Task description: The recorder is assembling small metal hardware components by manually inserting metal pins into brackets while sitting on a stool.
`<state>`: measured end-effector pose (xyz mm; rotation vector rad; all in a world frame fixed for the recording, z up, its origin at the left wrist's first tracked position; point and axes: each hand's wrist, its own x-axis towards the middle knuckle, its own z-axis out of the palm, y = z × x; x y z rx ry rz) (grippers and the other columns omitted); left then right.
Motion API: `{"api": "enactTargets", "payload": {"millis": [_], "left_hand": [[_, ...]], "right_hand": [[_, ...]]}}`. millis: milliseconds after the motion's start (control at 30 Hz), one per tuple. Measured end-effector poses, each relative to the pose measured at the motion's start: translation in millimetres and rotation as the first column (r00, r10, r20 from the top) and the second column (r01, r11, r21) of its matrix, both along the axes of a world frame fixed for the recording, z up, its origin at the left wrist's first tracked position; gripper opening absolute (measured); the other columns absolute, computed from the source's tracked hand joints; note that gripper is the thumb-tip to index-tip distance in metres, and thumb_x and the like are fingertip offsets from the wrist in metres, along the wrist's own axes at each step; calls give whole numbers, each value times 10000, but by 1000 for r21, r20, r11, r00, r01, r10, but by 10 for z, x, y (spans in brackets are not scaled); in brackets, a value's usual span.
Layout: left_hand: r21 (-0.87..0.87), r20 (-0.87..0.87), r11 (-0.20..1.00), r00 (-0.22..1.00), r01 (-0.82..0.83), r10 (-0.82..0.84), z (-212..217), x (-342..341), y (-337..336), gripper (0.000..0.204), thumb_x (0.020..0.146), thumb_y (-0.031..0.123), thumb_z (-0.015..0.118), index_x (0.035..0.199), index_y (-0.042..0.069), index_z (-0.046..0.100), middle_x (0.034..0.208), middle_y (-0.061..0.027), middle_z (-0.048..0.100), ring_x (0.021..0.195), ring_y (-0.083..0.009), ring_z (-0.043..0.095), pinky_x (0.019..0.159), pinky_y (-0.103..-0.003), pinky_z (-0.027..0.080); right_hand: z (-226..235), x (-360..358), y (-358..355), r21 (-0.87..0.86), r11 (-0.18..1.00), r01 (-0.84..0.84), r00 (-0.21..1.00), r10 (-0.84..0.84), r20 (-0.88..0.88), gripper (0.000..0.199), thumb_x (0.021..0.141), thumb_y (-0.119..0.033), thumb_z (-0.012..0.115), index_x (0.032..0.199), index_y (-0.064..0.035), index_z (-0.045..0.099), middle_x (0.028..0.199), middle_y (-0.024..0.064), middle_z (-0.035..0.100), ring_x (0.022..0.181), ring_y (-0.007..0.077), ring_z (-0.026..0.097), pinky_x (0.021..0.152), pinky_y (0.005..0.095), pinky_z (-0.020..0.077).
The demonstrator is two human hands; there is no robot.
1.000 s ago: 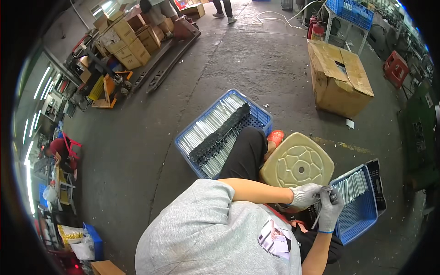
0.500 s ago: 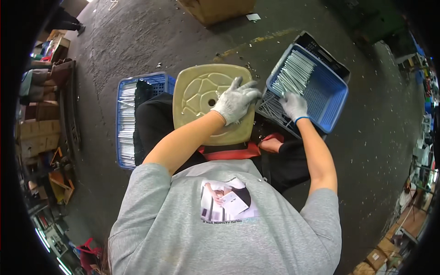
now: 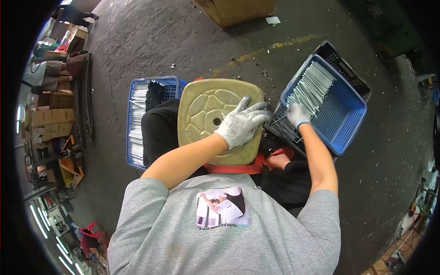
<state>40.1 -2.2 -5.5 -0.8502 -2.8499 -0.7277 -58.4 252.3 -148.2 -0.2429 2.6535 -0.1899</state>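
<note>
On concrete floor point(image 3: 151, 41): left hand point(image 3: 242, 123) flat, open on tan stool point(image 3: 206, 117); right hand point(image 3: 298, 113) gripping thin metal rods point(image 3: 309, 87) in blue crate point(image 3: 341, 119) (second crate point(image 3: 137, 123) left, cardboard box point(image 3: 233, 9) beyond).

- Grey concrete floor point(image 3: 183, 50) carries it all
- Beige plastic stool point(image 3: 206, 119) stands in the middle
- Left of the stool, a blue crate point(image 3: 137, 123) of metal rods
- Right of it, another blue crate point(image 3: 341, 114)
- Beyond it, a cardboard box point(image 3: 233, 9)
</note>
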Motion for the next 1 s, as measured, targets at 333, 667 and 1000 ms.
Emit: {"api": "enactTargets", "payload": {"millis": [333,667,1000], "left_hand": [[39,36,998,998,-56,54,109,-23,-19,367,764,77,590,1121,151,636,1209,8,653,1270,-190,527,1149,-499,303],[15,80,1000,997,3,-4,66,-89,45,296,788,120,601,1077,163,647,1203,23,651,1258,-187,532,1140,-512,306],[33,-22,999,1000,-2,3,-100,40,-7,221,803,150,552,1017,166,605,1125,-38,635,1278,-265,468,1165,-559,232]], "right_hand": [[-191,-856,252,12,997,70,985,-68,-159,226,838,-187,579,987,-39,661,892,201,690,818,397,670,740,522,526],[-719,430,375,-25,848,-530,798,489,-352,71,817,-79,530,885,-99,529,774,127,629,619,346,666,538,445,543],[-1945,137,360,162,810,-564,826,557,86,213,862,-183,567,1027,-66,635,958,127,693,734,242,704,607,384,566]]}}
